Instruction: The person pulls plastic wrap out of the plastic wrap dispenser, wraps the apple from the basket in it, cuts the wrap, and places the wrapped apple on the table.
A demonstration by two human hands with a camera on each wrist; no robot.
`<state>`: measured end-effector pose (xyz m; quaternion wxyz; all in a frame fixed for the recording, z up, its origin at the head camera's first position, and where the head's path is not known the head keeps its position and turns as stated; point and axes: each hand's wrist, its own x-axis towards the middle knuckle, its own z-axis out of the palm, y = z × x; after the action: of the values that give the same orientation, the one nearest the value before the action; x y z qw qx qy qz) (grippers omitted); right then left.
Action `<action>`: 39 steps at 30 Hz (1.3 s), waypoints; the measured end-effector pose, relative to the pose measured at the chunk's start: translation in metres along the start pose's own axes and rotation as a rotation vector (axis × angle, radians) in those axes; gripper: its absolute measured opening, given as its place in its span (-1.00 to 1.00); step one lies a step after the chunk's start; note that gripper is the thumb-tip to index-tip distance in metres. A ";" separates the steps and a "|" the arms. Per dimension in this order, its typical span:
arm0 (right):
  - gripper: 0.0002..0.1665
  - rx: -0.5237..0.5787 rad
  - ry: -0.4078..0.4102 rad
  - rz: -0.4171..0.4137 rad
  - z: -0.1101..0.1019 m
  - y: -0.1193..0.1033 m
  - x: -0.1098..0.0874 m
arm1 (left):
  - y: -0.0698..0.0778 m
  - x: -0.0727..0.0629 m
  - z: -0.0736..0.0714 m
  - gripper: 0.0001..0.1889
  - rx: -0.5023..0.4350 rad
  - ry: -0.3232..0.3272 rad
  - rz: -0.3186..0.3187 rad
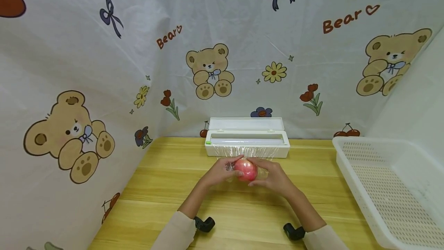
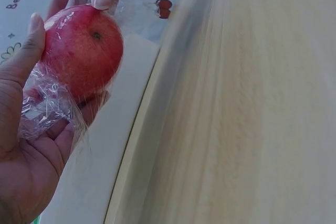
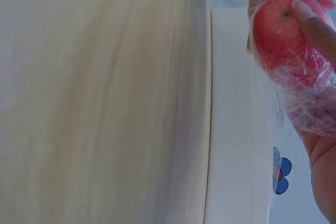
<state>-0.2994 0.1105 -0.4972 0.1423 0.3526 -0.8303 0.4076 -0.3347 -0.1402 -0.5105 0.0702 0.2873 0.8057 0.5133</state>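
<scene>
- Red and rosy, a smooth, round apple sits between the two hands, its skin glossy under clear plastic film. A small, dark stem hollow marks its top.
- Left hand: curled round the apple from its left side, thumb against the skin. In the left wrist view, its other fingers lie beneath the fruit, behind crinkled film.
- Right hand: gripping the same apple from its right side, fingers bent. The right wrist view shows its thumb pressed near the stem hollow and bunched, shiny film over its palm.
- Just beyond both hands stands a long, white box, rectangular and smooth, with its flat lid raised. Inside lies a pale roll; sheer, wrinkled film hangs over the front, on the side toward the hands.
- Under the hands spreads a table of yellowish wood with streaky grain.
- Well to the right of the right hand is a deep, white basket, its base pierced with rows of small holes.
- Behind each hand come a beige sleeve and a bent, black wrist piece.
- Farthest from the hands hangs pale, lightly creased cloth printed with bears, bows, cherries and flowers.
</scene>
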 end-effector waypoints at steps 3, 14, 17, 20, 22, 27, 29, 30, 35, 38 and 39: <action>-0.03 -0.019 0.017 -0.023 0.001 0.000 0.000 | 0.000 0.000 -0.001 -0.28 -0.010 0.001 0.007; -0.07 -0.042 0.022 -0.022 0.003 0.001 -0.001 | 0.002 0.000 0.002 -0.28 -0.029 0.016 0.010; -0.09 -0.052 0.032 -0.029 0.002 0.001 -0.001 | 0.004 0.000 0.003 -0.27 -0.017 0.034 -0.004; -0.11 -0.065 0.039 -0.028 0.001 0.000 -0.001 | 0.006 0.000 0.005 -0.30 0.012 0.051 -0.013; -0.11 -0.068 0.038 -0.022 0.000 -0.001 -0.001 | 0.008 0.000 0.006 -0.33 0.019 0.061 -0.019; -0.11 -0.069 0.030 -0.006 -0.002 -0.003 0.000 | 0.011 -0.003 0.009 -0.38 0.016 0.088 -0.022; -0.12 -0.070 0.032 -0.002 -0.003 -0.004 0.000 | 0.012 -0.004 0.009 -0.38 0.043 0.105 -0.013; -0.12 -0.073 0.034 -0.005 -0.003 -0.004 0.000 | 0.013 -0.005 0.009 -0.37 0.066 0.116 -0.004; -0.11 -0.092 0.050 -0.021 -0.002 -0.006 0.000 | 0.017 -0.008 0.007 -0.39 0.157 0.154 0.069; -0.11 -0.098 0.047 -0.014 -0.001 -0.006 -0.001 | 0.015 -0.008 0.005 -0.39 0.156 0.136 0.125; -0.11 -0.098 0.044 -0.006 -0.001 -0.006 -0.001 | 0.014 -0.008 0.005 -0.38 0.154 0.130 0.143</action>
<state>-0.2946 0.1092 -0.4937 0.1785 0.3388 -0.8448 0.3737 -0.3209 -0.1359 -0.5025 -0.0412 0.3146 0.8231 0.4710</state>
